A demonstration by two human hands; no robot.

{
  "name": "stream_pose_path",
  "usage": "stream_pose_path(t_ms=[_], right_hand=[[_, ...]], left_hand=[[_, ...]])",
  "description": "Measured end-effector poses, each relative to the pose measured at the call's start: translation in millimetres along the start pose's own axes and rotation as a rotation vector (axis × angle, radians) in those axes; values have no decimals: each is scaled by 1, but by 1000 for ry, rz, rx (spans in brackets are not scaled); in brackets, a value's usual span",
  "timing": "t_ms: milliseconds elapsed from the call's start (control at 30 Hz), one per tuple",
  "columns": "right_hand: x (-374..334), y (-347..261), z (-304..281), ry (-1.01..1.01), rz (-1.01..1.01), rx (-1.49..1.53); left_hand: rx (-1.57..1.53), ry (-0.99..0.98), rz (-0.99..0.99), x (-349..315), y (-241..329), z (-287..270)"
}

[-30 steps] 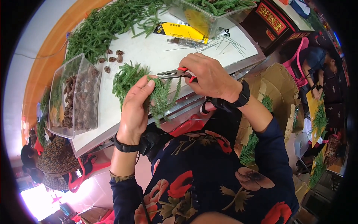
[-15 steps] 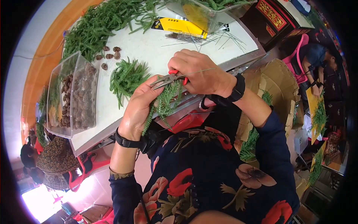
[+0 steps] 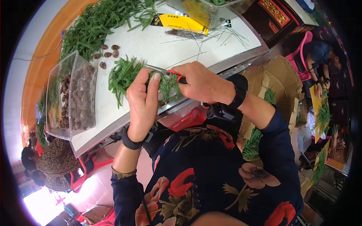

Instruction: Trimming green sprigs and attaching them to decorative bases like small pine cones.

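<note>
My right hand (image 3: 205, 83) is closed round the red-and-black handles of a pair of needle-nose pliers (image 3: 160, 70). Their long metal jaws point left, past my left thumb. In my left hand (image 3: 142, 101) a green pine-needle sprig (image 3: 169, 88) is held between thumb and fingers, hanging at the table's front edge. Something small and brown shows at its lower end, partly hidden. Just left of my left hand, a bunch of green sprigs (image 3: 122, 77) lies on the white table (image 3: 139, 45).
Several pine cones (image 3: 108, 54) lie near a clear bin of cones (image 3: 83, 101). Green sprigs (image 3: 94, 26) are heaped at the back left. Thin wires (image 3: 222, 35) lie beside a yellow packet (image 3: 181, 23). A cardboard box (image 3: 281, 75) stands on the right; a co-worker (image 3: 320, 56) sits beyond.
Both hands have lowered slightly, and the left has turned with its thumb now upright. The plier jaws have swung from pointing down-left to up-left. The sprig stays in my left hand.
</note>
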State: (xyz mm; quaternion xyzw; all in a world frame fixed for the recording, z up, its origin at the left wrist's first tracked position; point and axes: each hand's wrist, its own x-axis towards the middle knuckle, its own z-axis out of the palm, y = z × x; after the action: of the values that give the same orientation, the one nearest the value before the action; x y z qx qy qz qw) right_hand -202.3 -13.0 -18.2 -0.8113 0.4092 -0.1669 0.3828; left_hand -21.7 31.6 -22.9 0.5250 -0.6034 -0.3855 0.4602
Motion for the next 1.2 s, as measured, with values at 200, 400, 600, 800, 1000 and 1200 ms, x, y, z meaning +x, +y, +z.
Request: stream_pose_path(t_ms=[200, 400, 600, 800, 1000, 1200], right_hand=[[14, 26, -6, 411, -534, -267], [26, 10, -29, 449, -895, -464], [17, 21, -2, 388, -573, -240], [6, 4, 2, -49, 69, 287], [9, 25, -1, 307, -84, -151], [24, 78, -27, 505, 135, -474]], left_hand=[[-427, -152, -397, 3, 28, -6], [-917, -592, -618, 4, 17, -22], [-169, -114, -83, 0, 8, -7], [831, 222, 621, 8, 4, 2], [414, 150, 204, 10, 11, 1], [10, 134, -91, 20, 1, -44]])
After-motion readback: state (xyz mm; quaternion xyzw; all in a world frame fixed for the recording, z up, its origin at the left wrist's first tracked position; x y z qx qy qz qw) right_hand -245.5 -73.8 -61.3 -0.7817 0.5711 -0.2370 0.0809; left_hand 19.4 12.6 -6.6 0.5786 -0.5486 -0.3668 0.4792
